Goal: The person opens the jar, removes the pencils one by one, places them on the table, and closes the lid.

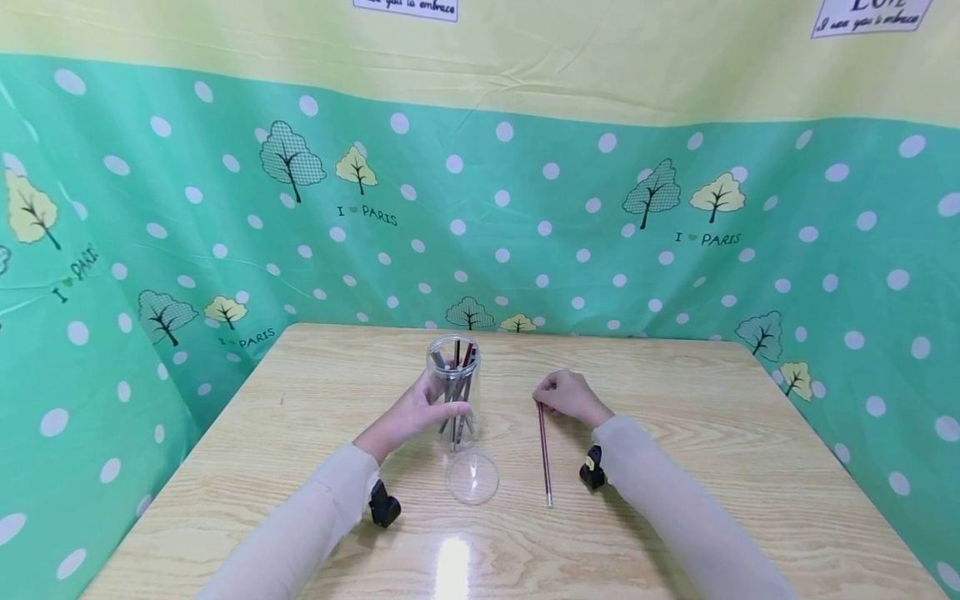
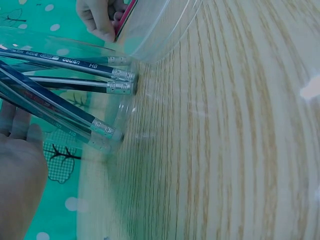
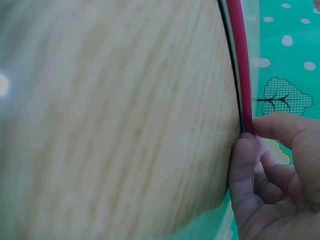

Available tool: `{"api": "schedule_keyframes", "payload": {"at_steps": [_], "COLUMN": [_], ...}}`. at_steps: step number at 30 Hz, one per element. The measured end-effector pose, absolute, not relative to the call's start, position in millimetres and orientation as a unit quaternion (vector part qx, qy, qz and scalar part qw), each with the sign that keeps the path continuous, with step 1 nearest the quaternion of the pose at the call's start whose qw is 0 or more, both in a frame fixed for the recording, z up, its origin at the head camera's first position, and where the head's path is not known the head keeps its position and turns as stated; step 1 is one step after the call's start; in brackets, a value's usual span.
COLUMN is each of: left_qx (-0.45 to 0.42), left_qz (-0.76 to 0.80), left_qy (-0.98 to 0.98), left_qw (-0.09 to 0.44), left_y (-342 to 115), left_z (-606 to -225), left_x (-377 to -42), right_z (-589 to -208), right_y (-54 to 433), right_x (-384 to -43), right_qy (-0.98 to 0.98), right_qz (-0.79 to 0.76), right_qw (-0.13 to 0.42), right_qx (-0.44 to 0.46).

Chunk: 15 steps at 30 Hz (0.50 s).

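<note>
The red-striped pencil lies along the tabletop, its far end, maybe slightly raised, pinched by the right hand; the pick-up seems in hand, calling for a steady lift. The left hand curls its fingers round the clear jar.

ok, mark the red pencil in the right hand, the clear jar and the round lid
Red pencil (image 1: 544,454): head view, middle of the shaft.
Clear jar (image 1: 453,372): head view, front of the rim.
Round lid (image 1: 473,477): head view, centre of the disc.
</note>
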<state>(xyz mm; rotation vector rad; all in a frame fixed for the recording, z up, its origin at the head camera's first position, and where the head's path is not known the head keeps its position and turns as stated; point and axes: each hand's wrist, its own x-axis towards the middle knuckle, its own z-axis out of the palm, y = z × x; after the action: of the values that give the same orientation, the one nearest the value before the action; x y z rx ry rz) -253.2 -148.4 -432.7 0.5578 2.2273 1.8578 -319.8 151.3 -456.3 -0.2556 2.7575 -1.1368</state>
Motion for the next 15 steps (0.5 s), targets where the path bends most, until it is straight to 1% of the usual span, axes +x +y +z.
{"api": "schedule_keyframes", "payload": {"at_steps": [10, 15], "left_qx": [0.179, 0.178], "left_qz": [0.624, 0.621], "left_qy": [0.755, 0.758], "left_qw": [0.093, 0.092], "left_y": [-147.9, -147.5], "left_z": [-432.5, -432.3], "left_x": [-253.2, -253.5], "right_z": [-453.1, -443.1], "right_y": [152.4, 152.4], "right_x": [-318.1, -314.5], "right_qy": [0.907, 0.895], "right_qz": [-0.405, -0.425], "right_qw": [0.08, 0.08], "right_qx": [-0.086, -0.113]}}
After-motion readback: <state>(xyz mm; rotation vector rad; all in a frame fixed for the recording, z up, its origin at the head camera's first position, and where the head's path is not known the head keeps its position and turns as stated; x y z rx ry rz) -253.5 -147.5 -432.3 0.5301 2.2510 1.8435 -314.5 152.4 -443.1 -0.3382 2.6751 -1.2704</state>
